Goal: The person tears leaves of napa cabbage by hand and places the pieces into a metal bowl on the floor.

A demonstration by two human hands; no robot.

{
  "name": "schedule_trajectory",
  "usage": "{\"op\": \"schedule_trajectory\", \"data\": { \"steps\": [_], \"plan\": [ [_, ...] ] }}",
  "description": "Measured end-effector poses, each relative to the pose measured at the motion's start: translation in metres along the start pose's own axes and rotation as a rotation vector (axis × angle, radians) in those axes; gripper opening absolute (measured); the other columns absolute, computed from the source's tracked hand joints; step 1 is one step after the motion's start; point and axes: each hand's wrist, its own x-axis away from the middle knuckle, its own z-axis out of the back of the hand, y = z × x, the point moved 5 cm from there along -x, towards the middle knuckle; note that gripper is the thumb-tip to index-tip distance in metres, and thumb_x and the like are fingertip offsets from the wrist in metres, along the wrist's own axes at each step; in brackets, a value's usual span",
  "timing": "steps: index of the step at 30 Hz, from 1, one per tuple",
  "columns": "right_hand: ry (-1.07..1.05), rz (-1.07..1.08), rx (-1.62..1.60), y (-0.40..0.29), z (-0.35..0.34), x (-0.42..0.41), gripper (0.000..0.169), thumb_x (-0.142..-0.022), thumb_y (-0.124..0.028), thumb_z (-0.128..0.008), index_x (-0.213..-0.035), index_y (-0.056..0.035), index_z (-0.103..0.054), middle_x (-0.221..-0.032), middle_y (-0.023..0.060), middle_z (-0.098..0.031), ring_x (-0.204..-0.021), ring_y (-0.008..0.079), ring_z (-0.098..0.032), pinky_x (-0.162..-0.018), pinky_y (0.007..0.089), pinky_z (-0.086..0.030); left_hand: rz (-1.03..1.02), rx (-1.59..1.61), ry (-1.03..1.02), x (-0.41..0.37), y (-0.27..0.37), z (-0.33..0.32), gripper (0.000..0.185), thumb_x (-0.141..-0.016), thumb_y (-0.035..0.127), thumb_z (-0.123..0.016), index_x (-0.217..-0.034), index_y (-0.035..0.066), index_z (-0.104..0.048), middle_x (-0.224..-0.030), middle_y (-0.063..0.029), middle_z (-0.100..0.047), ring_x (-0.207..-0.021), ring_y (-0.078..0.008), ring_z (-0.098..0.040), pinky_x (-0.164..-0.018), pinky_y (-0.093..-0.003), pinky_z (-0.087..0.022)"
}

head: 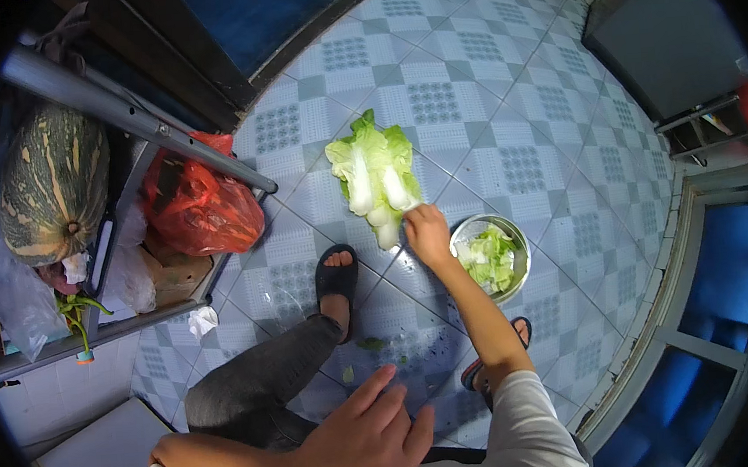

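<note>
Leafy cabbage leaves point(372, 168) with white stalks lie in a pile on the tiled floor. My right hand point(428, 232) reaches down to the pile's lower right, its fingers closed on the stalk end of one leaf. Just right of that wrist stands a round metal bowl point(525, 248) holding torn green and white leaf pieces point(491, 257). My left hand point(370, 431) is raised near my body at the bottom of the view, fingers spread, holding nothing.
At the left a metal-framed rack point(142, 133) holds a large striped pumpkin point(57, 186) and a red plastic bag point(204, 207). Crumpled white paper point(203, 321) lies on the floor near my sandalled foot point(337, 282). Leaf scraps point(371, 344) and water drops are between my feet.
</note>
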Motion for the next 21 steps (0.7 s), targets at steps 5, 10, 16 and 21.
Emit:
{"op": "schedule_trajectory", "data": {
  "steps": [5,10,16,21],
  "plan": [
    [-0.052,0.295,0.302,-0.029,-0.059,-0.074,0.027,-0.079,-0.013,-0.049,-0.104,-0.0098,-0.059,-0.120,0.0108,-0.048,-0.112,0.0248,-0.044,-0.086,0.0375,-0.040,0.170,-0.024,0.100,0.003,-0.009,0.013,0.022,-0.069,0.016,-0.056,-0.085,0.001,-0.058,-0.080,-0.0098,-0.051,-0.091,-0.0261,-0.051,-0.096,-0.0481,-0.038],
    [-0.196,0.561,0.426,-0.021,-0.084,-0.092,0.023,-0.081,-0.016,-0.047,-0.098,-0.0114,-0.063,-0.129,0.0087,-0.044,-0.122,0.0238,-0.038,-0.095,0.0378,-0.036,0.250,-0.100,0.013,0.007,-0.021,0.015,0.028,-0.076,0.018,-0.050,-0.095,-0.002,-0.056,-0.096,-0.0179,-0.053,-0.106,-0.0321,-0.048,-0.100,-0.0554,-0.032],
    [0.049,0.252,-0.197,-0.043,-0.030,-0.105,0.018,-0.079,-0.013,-0.057,-0.093,-0.0043,-0.063,-0.106,0.0103,-0.059,-0.106,0.0309,-0.051,-0.086,0.0387,-0.042,0.260,-0.198,0.084,0.012,-0.016,0.013,0.023,-0.075,0.018,-0.051,-0.089,0.001,-0.058,-0.090,-0.0150,-0.055,-0.103,-0.0302,-0.050,-0.100,-0.0536,-0.031],
    [0.115,-0.139,-0.938,-0.062,0.054,-0.109,0.019,-0.085,-0.011,-0.057,-0.100,0.0009,-0.059,-0.092,0.0065,-0.063,-0.081,0.0188,-0.060,-0.073,0.0314,-0.046,0.179,-0.344,0.167,0.004,-0.009,0.002,0.015,-0.076,0.018,-0.057,-0.080,0.003,-0.059,-0.078,-0.0098,-0.054,-0.094,-0.0275,-0.053,-0.099,-0.0523,-0.032]
  ]
}}
